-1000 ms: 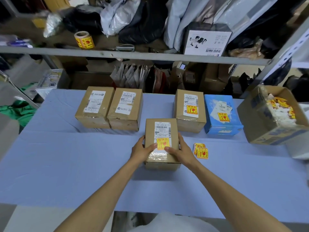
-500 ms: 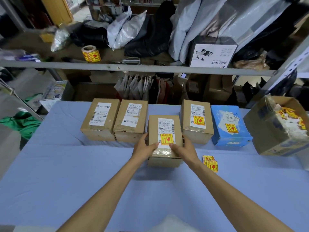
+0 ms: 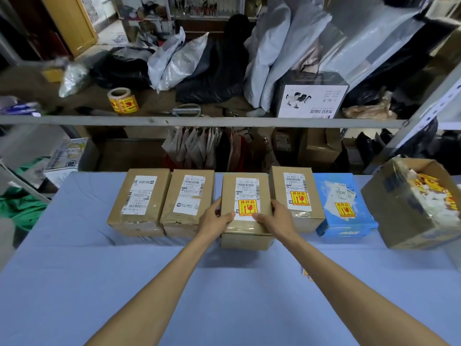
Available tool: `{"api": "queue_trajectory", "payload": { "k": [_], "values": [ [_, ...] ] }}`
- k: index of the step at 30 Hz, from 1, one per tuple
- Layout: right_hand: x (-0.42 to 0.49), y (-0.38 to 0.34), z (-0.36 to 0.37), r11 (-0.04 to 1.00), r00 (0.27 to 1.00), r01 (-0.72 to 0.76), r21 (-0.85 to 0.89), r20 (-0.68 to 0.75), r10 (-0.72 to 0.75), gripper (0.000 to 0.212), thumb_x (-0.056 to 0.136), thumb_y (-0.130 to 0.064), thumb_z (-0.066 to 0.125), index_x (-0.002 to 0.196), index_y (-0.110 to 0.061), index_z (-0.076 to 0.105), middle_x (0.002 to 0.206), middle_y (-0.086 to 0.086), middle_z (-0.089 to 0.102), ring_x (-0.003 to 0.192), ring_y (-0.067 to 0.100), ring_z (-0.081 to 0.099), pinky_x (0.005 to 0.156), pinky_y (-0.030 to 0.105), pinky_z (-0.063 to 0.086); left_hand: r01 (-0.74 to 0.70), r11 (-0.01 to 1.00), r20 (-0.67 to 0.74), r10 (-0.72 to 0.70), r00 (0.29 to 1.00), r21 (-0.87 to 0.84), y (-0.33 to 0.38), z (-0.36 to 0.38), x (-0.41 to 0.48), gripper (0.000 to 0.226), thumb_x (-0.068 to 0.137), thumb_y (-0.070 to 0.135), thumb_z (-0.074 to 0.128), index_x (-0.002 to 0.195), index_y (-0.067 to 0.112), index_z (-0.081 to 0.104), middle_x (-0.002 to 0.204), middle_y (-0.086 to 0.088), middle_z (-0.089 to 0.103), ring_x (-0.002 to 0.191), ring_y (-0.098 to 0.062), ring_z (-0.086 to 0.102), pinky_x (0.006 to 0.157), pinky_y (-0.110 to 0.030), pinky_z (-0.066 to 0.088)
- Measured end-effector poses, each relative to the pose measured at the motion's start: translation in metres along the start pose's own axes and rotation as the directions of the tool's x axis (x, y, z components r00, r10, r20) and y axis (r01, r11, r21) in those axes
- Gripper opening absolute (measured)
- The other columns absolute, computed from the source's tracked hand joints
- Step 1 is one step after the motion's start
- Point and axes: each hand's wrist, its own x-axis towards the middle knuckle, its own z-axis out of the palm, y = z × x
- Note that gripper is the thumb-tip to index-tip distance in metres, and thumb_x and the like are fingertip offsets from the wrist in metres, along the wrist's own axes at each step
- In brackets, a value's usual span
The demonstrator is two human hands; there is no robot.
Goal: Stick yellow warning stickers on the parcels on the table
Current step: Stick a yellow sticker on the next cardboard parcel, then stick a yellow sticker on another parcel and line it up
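Note:
A brown parcel with a yellow warning sticker on its white label sits in the row of parcels at the back of the blue table. My left hand grips its left side, thumb on top. My right hand grips its right side the same way. To its left stand two brown parcels bearing only white labels. On its right, a brown parcel and a blue parcel each carry a yellow sticker. Loose yellow stickers peek out beside my right forearm.
An open carton of sticker scraps stands at the table's right end. A grey shelf rail crosses behind the table; on the shelf lie a roll of yellow stickers, scissors, bags and a printed box.
Both hands have pushed the stickered parcel away from me, from the table's middle into the gap in the back row. The loose stickers now lie behind my right forearm.

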Motion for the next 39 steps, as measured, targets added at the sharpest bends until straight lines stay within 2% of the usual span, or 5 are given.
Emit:
{"api": "queue_trajectory", "payload": {
  "k": [16, 20, 29, 34, 39],
  "values": [
    [0.057, 0.002, 0.012, 1.0, 0.993, -0.014, -0.01, 0.114, 0.015, 0.05, 0.085, -0.009, 0.067, 0.126, -0.011, 0.038, 0.128, 0.007, 0.057, 0.115, 0.021, 0.056, 0.094, 0.032, 0.047, 0.071, 0.997, 0.03, -0.072, 0.997, 0.031, 0.01, 0.022, 0.059, 0.073, 0.092, 0.017, 0.061, 0.152, 0.027, 0.021, 0.144, 0.0, 0.048, 0.131, -0.022, 0.045, 0.11, -0.044, 0.038],
    [0.061, 0.002, 0.016, 0.998, 0.996, -0.045, -0.042, 0.074, 0.048, 0.051, 0.081, -0.007, 0.072, 0.123, -0.007, 0.042, 0.125, 0.009, 0.059, 0.111, 0.023, 0.058, 0.085, 0.027, 0.047, 0.066, 0.995, 0.021, -0.068, 0.997, 0.073, 0.008, 0.026, 0.061, 0.073, 0.093, 0.014, 0.059, 0.152, 0.028, 0.018, 0.144, -0.001, 0.048, 0.131, -0.022, 0.045, 0.11, -0.045, 0.038],
    [0.059, -0.007, 0.016, 0.961, 0.993, -0.037, -0.275, 0.1, 0.067, 0.055, 0.082, -0.014, 0.072, 0.126, 0.0, 0.041, 0.124, 0.016, 0.056, 0.113, 0.03, 0.056, 0.092, 0.035, 0.047, 0.048, 0.977, 0.069, -0.063, 0.996, 0.207, 0.009, 0.021, 0.055, 0.073, 0.094, 0.017, 0.057, 0.153, 0.021, 0.014, 0.142, -0.002, 0.05, 0.129, -0.022, 0.048, 0.107, -0.037, 0.039],
    [0.053, -0.028, 0.0, 0.863, 0.986, 0.066, -0.5, 0.166, 0.021, 0.03, 0.083, -0.009, 0.062, 0.111, -0.003, 0.053, 0.115, 0.016, 0.058, 0.095, 0.026, 0.057, 0.078, 0.028, 0.046, -0.135, 0.878, 0.026, 0.139, 0.99, 0.459, 0.033, -0.002, 0.046, 0.027, 0.082, 0.005, 0.063, 0.108, 0.012, 0.061, 0.107, -0.007, 0.064, 0.105, -0.027, 0.06, 0.072, -0.025, 0.046],
    [0.037, -0.048, 0.002, 0.661, 0.95, 0.295, -0.69, 0.286, -0.125, 0.026, 0.084, -0.016, 0.059, 0.107, -0.007, 0.052, 0.12, 0.015, 0.048, 0.1, 0.03, 0.054, 0.079, 0.035, 0.045, -0.071, 0.61, -0.047, 0.175, 0.983, 0.789, 0.027, -0.05, 0.029, 0.031, 0.089, 0.012, 0.051, 0.119, 0.012, 0.057, 0.119, -0.011, 0.058, 0.105, -0.032, 0.058, 0.082, -0.039, 0.049]
  ]
}}
